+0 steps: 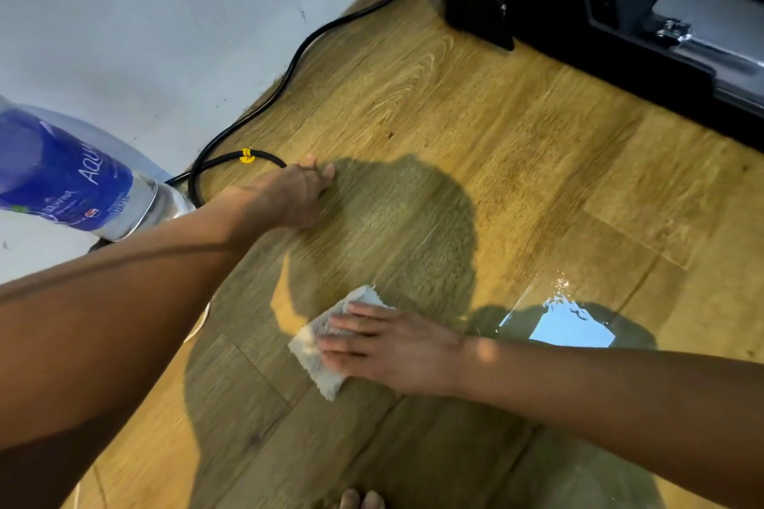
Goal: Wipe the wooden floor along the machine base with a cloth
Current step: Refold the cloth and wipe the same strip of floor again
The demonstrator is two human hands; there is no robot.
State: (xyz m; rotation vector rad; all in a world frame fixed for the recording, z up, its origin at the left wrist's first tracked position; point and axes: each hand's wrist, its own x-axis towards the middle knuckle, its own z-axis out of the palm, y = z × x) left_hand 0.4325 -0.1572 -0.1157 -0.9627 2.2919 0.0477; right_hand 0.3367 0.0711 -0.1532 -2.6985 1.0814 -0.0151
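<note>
The pale terry cloth [322, 378] lies on the wooden floor [475, 128], well apart from the black machine base [578, 25] at the upper right. The right hand [388, 347] presses it down with flat, spread fingers, gripping nothing. The left hand [295, 194] is planted on the boards as a prop and holds nothing, just beside a loop of black power cable [289, 66] with a yellow tag [247, 155].

A shiny wet patch [570, 326] sits near the right forearm. A broad sweep could push that water toward the base or the cable, which is the main hazard. The left forearm also passes close to the Aquafina bottle [70, 182] by the wall [165, 12] and could knock it.

The bottle's top is cut off, so I cannot tell whether it is capped. Most of the machine lies outside the frame. The palm covers part of the cloth, and the person's shadow darkens the floor there, hiding any remaining dirt.
</note>
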